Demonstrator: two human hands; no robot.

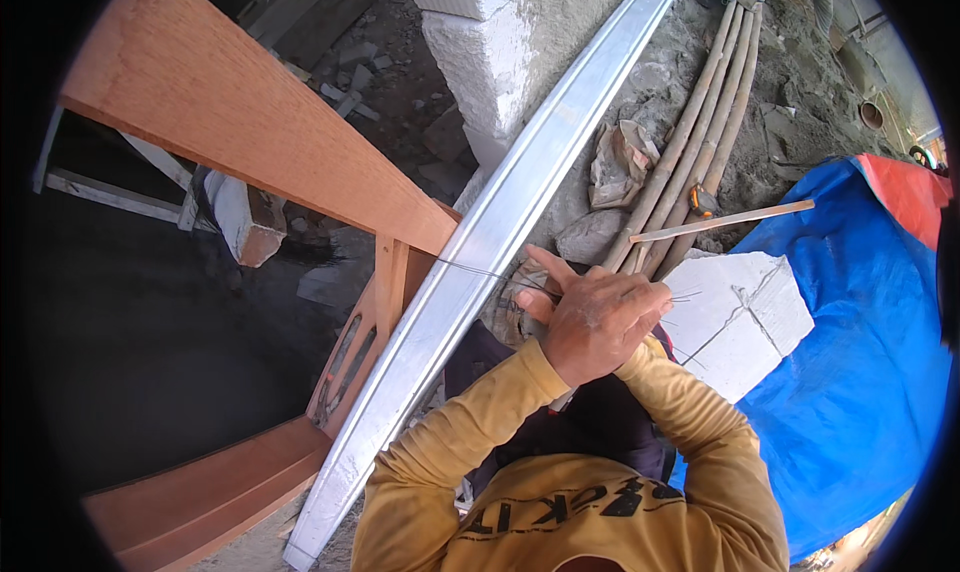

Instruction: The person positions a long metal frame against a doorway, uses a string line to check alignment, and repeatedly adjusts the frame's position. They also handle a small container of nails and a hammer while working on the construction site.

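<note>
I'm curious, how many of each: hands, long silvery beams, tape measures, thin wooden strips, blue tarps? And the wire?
Hands: 2, left hand over right hand
Silvery beam: 1
Tape measure: 1
Wooden strip: 1
Blue tarp: 1
Total: 6, excluding wire, too fine to count

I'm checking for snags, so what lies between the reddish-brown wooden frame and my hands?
The head view shows a long silvery metal bar between them, with thin wire running across it.
</note>
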